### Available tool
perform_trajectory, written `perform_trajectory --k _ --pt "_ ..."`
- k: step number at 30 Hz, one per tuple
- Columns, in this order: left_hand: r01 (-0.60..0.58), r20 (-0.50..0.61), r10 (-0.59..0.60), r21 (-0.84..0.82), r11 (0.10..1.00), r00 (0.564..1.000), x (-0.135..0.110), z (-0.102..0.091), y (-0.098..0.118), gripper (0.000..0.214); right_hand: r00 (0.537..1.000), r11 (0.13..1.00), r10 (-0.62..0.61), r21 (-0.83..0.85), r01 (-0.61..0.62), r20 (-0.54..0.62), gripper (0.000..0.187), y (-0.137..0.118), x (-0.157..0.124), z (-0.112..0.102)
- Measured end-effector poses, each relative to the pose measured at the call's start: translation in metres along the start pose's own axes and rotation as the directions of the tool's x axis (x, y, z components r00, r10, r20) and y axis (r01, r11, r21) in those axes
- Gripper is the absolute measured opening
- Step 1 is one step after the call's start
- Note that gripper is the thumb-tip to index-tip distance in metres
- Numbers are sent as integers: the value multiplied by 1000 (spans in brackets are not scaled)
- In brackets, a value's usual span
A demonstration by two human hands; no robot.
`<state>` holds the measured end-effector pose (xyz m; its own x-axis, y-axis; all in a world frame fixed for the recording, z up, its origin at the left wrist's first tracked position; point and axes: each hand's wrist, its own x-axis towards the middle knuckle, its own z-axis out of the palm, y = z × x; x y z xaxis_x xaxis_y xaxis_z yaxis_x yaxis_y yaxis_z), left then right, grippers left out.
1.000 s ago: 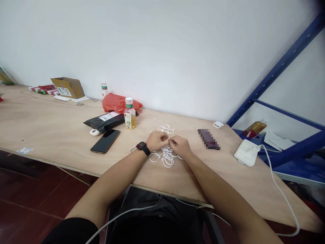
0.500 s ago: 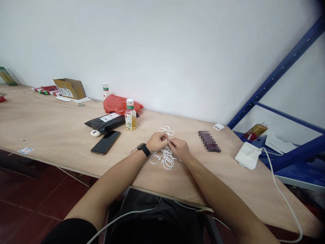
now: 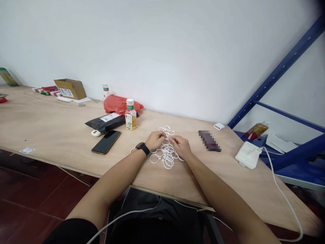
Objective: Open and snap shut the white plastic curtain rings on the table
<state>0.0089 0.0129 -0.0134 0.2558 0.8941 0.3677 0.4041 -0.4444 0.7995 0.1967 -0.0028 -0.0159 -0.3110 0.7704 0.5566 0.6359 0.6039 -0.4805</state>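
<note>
Over a pile of white plastic rings (image 3: 168, 162), several with small eyelets, my two hands work close together. My left hand (image 3: 155, 140), with a black watch on the wrist, is closed in a pinch. Facing it across a small gap, my right hand (image 3: 180, 145) is pinched too. A bit of white ring (image 3: 167, 138) shows between the fingertips; the fingers hide most of it. Just beyond the hands lies a small group of similar rings (image 3: 170, 133). Another ring is partly covered by my left wrist.
Left of my hands are a phone (image 3: 106, 142), a white earbud case (image 3: 95, 133), a black parcel (image 3: 101, 123), a drink bottle (image 3: 130, 117) and a red bag (image 3: 115, 103). To the right lie a pixelated dark object (image 3: 209, 140) and a white charger (image 3: 246, 155) with a cable.
My fingertips have moved slightly apart, the right hand shifting a little to the right. More of the ring pile shows between them.
</note>
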Motion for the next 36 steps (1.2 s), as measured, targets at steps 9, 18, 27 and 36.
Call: perform_trajectory --k 9,18,27,36 --pt "-90 195 9 409 908 981 -1 -3 -9 25 925 967 65 -251 34 375 38 6 2 12" --pt "86 52 -120 439 894 991 1 -5 -14 27 917 976 1 -198 85 399 32 2 1 9" --pt "-56 -25 59 84 995 998 2 -2 -12 37 982 990 -139 20 138 128 27 2 4 5" --pt "-259 -52 265 95 961 963 -3 -4 8 23 998 985 11 170 0 -59 22 1 1 3"
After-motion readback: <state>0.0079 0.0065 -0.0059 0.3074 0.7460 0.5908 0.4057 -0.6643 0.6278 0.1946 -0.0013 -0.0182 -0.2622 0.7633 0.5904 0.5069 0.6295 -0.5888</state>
